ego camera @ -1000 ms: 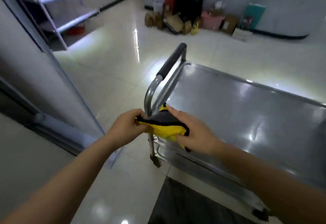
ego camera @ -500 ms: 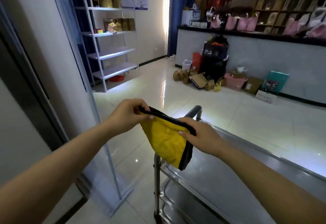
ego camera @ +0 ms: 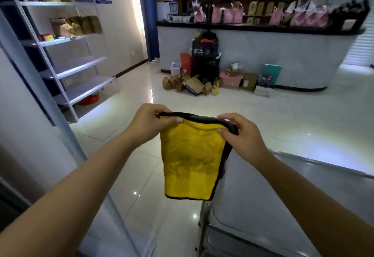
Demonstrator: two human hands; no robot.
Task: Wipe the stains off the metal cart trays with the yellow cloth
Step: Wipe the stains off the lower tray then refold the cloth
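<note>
Above the metal cart (ego camera: pixel 283 202), both hands' grips pinch the yellow cloth (ego camera: pixel 192 161).

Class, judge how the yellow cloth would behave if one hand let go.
Probably floppy: the yellow cloth hangs limp from its top edge, pinched by the left hand and right hand. Likely light: fingertip pinches carry it.

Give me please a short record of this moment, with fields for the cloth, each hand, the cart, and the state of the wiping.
cloth: yellow cloth with black edging, hanging open in the air, off the tray
left hand: left hand pinches the top left corner
right hand: right hand pinches the top right corner
cart: metal cart tray at lower right, below the cloth
wiping: not under way; cloth does not touch the tray
background: white shelf rack at left
</note>
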